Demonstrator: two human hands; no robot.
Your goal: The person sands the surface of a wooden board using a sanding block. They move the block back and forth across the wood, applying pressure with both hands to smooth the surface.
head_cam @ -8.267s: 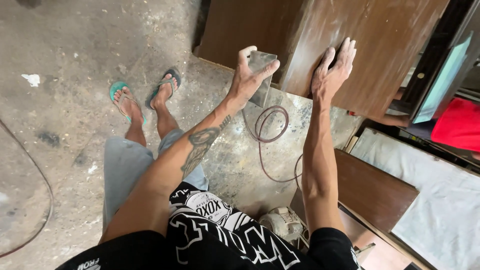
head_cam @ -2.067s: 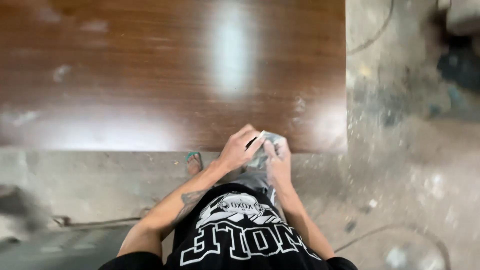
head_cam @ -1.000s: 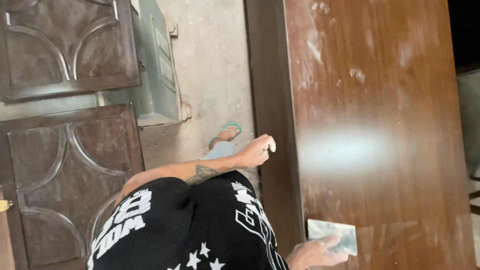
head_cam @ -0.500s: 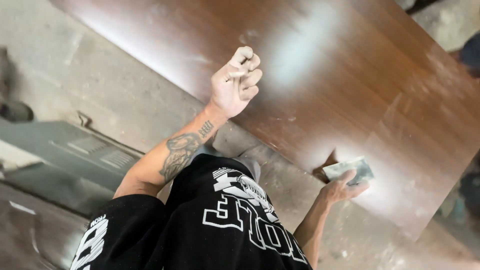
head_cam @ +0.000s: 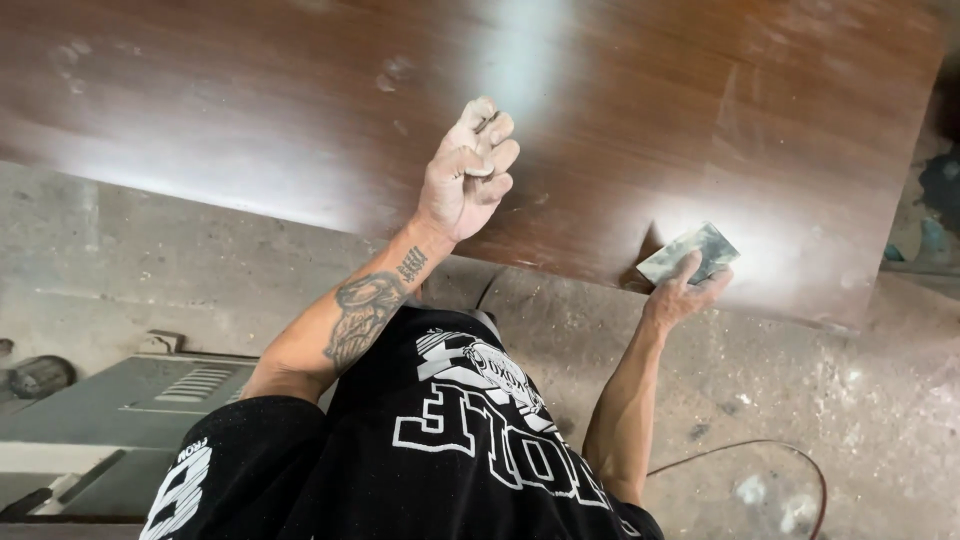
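A black printed shirt fills the near foreground, seen from above. Past it, the right hand is clamped on a flat grey scraper blade, which is laid against the near edge of a large brown wooden panel. Half a second ago the blade was held at the same edge, so contact with the panel has been kept while the view has swung level. The left hand, dusted white, is curled into a loose fist over the panel, fingers drawn together around something small that cannot be made out; its pose is unchanged from half a second ago. Work on the panel's surface appears to be continuing. Beside the panel, a dusty concrete floor is seen, with a thin reddish cable looped on it. A grey metal case lies further from the panel's edge. No containers are in view.
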